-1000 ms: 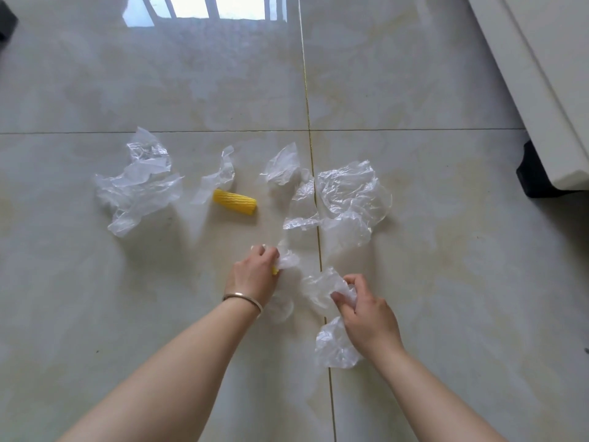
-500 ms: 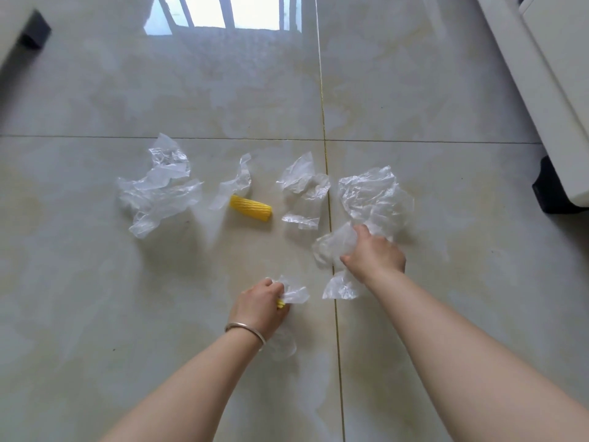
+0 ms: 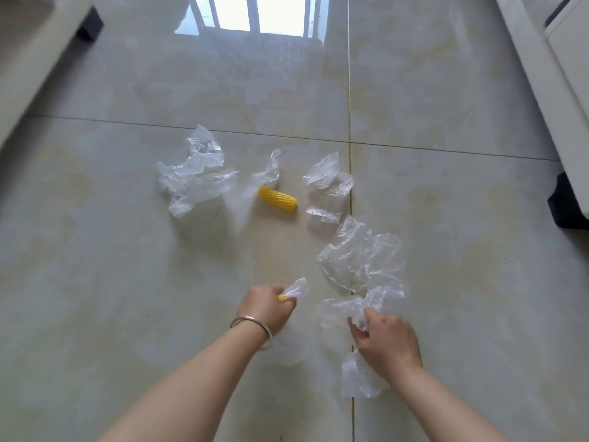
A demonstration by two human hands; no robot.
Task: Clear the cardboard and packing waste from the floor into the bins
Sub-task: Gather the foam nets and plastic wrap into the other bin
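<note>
Both hands are already loaded. The left hand (image 3: 266, 309) is fisted round a scrap of clear film (image 3: 296, 288) with a bit of yellow foam peeping out at the knuckles. The right hand (image 3: 387, 342) has its fingers curled into a bunch of film (image 3: 360, 374) that spills out above and below the fist, and a bigger bag (image 3: 361, 256) trails from it toward 12 o'clock.

The rest lies on the floor (image 3: 95, 282): a large crumpled sheet (image 3: 194, 173) at 11 o'clock, a yellow foam sleeve (image 3: 277, 199) straight ahead with a film strip (image 3: 264, 175) touching its far end, and two small scraps (image 3: 330, 180) just right of it.

All of it looks feather-light, limp and slippery. I'd say pinching a fold and wadding it into the palm works best, since a flat edge would slide away. The foam looks soft and squashes anywhere. No bin is in sight.
</note>
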